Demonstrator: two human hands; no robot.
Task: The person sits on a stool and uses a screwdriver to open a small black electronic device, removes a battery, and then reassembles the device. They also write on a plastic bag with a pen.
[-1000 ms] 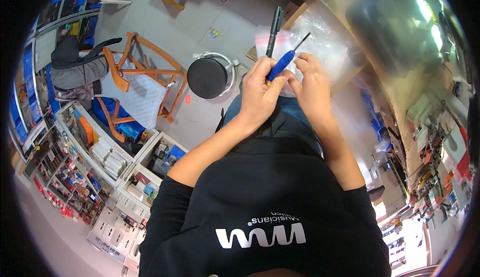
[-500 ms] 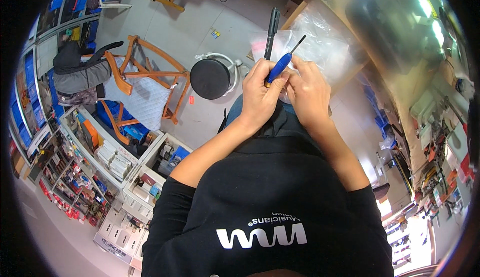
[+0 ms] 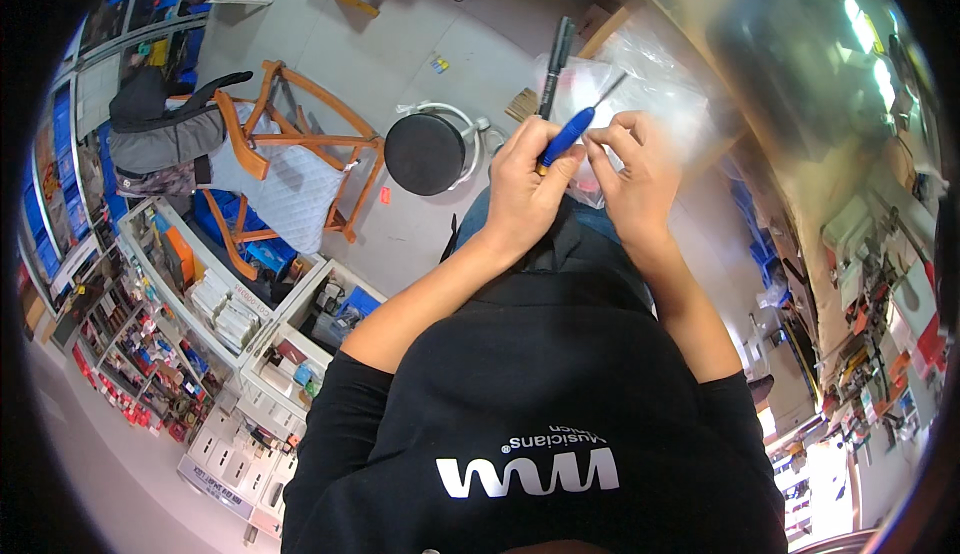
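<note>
My left hand point(image 3: 522, 189) is closed around a blue screwdriver point(image 3: 568, 141) and a black marker pen point(image 3: 555, 72). The screwdriver's thin dark shaft slants up to the right; the marker stands nearly upright beside it. Close by on the right is my right hand point(image 3: 638, 176), its thumb and forefinger drawn together in a pinch near the screwdriver's blue handle. What sits between those fingertips, if anything, is too small to tell. Clear plastic bags point(image 3: 665, 89) lie behind and beyond the hands, and some clear film shows between my two palms.
A round black stool point(image 3: 425, 154) stands ahead to the left. Farther left is a wooden chair point(image 3: 290, 179) with a pale quilted cover and a grey jacket point(image 3: 165, 139). Drawers and boxes point(image 3: 230, 304) fill the lower left. A cluttered workbench point(image 3: 800, 154) runs along the right.
My right hand has moved away from the left, rightward, and its fingers have lifted off the screwdriver area. The left hand keeps the screwdriver and marker, shifted slightly right at their tips.
</note>
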